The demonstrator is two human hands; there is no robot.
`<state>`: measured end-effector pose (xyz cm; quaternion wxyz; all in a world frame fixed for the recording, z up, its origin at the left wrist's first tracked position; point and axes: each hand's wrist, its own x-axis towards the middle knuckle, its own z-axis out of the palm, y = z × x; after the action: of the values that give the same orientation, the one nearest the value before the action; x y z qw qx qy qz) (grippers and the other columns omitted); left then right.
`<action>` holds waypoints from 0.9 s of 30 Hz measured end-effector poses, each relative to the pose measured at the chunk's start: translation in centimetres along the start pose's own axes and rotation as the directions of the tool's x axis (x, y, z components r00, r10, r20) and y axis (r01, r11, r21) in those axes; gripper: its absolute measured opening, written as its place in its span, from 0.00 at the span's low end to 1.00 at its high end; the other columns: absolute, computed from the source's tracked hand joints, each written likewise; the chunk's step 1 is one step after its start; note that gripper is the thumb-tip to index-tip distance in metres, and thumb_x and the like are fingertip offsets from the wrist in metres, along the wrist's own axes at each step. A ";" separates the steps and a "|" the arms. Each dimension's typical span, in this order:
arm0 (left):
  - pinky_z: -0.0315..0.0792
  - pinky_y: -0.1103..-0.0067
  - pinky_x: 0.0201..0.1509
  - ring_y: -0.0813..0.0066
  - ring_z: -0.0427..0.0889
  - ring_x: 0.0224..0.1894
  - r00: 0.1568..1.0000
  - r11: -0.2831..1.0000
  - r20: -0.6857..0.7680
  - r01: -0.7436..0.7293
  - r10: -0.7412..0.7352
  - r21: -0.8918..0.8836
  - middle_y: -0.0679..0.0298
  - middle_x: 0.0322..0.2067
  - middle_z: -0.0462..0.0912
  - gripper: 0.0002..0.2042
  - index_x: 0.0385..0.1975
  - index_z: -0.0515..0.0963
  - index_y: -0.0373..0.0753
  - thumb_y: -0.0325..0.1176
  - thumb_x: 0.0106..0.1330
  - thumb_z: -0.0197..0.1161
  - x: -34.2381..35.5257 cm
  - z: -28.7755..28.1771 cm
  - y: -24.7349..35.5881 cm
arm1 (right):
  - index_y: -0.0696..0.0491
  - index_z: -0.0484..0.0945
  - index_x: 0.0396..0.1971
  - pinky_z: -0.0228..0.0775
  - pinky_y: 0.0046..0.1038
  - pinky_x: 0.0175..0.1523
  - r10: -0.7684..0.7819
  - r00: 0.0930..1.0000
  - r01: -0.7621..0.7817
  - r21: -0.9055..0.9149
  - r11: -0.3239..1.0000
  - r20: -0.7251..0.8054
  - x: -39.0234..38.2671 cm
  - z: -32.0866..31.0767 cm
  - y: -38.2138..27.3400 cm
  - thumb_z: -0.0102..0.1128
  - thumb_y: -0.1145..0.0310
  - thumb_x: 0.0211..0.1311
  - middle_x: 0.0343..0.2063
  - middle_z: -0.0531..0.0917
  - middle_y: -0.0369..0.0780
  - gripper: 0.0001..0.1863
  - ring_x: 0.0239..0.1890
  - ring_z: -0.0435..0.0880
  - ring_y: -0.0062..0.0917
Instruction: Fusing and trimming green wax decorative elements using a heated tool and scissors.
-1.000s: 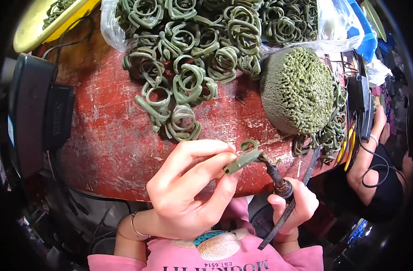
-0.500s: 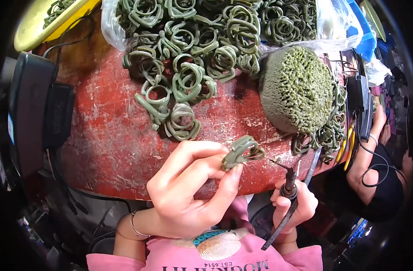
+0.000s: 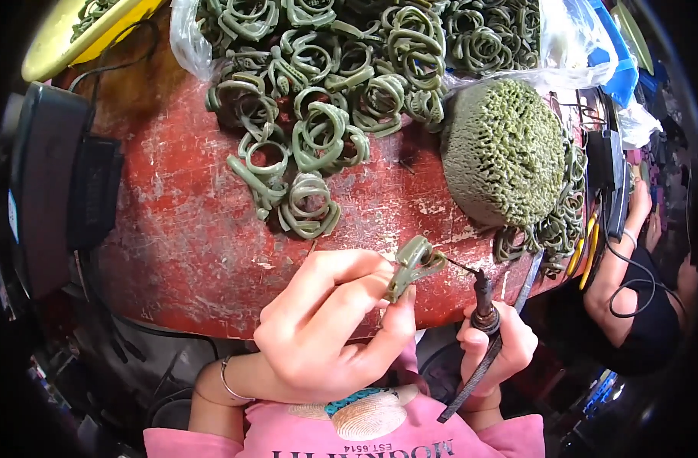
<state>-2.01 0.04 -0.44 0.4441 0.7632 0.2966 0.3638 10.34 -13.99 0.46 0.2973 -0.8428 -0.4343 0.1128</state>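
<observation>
Between the thumb and fingers of my left hand [image 3: 326, 328] is a green wax ring [image 3: 412, 263], tilted, held above the near edge of the red table. My right hand [image 3: 509, 343] is closed around a wax pen [image 3: 483, 305], a dark handle with a thin metal tip and a braided cord hanging below. That tip points left and reaches the ring's right side; whether it touches cannot be made out. Beyond my hands, several similar green rings [image 3: 311, 206] lie in a loose heap on the table.
On the red table [image 3: 181, 221], a rough round green block [image 3: 509, 153] stands at right, with more rings beside it. Clear plastic bags [image 3: 574, 46] lie at the back. A dark box [image 3: 51, 183] stands left, a yellow tray [image 3: 82, 38] far left. At right are yellow-handled pliers [image 3: 589, 248] and another person's arm [image 3: 620, 267].
My left hand has moved slightly down and right, turning the ring more upright. The wax pen's tip has swung up and left, closer to the ring.
</observation>
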 end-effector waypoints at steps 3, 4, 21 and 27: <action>0.70 0.86 0.23 0.76 0.74 0.25 1.000 0.999 -0.008 -0.005 0.005 0.031 0.56 0.28 0.72 0.09 0.25 0.73 0.30 0.18 0.41 0.60 -0.2 0.2 0.1 | 0.57 0.72 0.21 0.63 0.21 0.18 -0.003 1.000 0.003 -0.010 1.000 0.002 0.1 0.0 -0.1 0.58 0.50 0.45 0.11 0.72 0.38 0.22 0.11 0.72 0.27; 0.70 0.86 0.23 0.76 0.74 0.25 1.000 1.000 -0.008 -0.003 0.004 0.030 0.56 0.28 0.72 0.09 0.25 0.73 0.30 0.18 0.41 0.60 -0.2 0.3 0.1 | 0.57 0.72 0.21 0.63 0.21 0.18 -0.002 1.000 0.002 -0.013 1.000 0.003 0.2 0.0 -0.1 0.58 0.50 0.44 0.11 0.72 0.38 0.22 0.11 0.72 0.27; 0.69 0.87 0.22 0.78 0.73 0.23 1.000 0.999 -0.012 -0.006 0.007 0.047 0.55 0.28 0.72 0.09 0.27 0.73 0.29 0.18 0.43 0.59 -0.3 0.3 0.1 | 0.56 0.73 0.20 0.63 0.21 0.17 -0.022 0.999 0.024 -0.063 0.998 0.025 0.1 -0.2 0.0 0.58 0.49 0.43 0.11 0.71 0.37 0.22 0.10 0.72 0.27; 0.68 0.88 0.21 0.80 0.72 0.22 1.000 0.999 -0.014 0.009 -0.008 0.043 0.56 0.28 0.72 0.09 0.27 0.73 0.29 0.18 0.43 0.58 -0.4 0.3 0.1 | 0.56 0.73 0.20 0.63 0.21 0.17 -0.017 1.000 0.018 -0.059 0.998 0.015 0.1 -0.1 0.0 0.58 0.49 0.43 0.11 0.71 0.36 0.22 0.10 0.72 0.27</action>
<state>-1.99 -0.46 -0.58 0.4270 0.7688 0.3106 0.3608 10.49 -13.92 0.55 0.2698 -0.8466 -0.4469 0.1035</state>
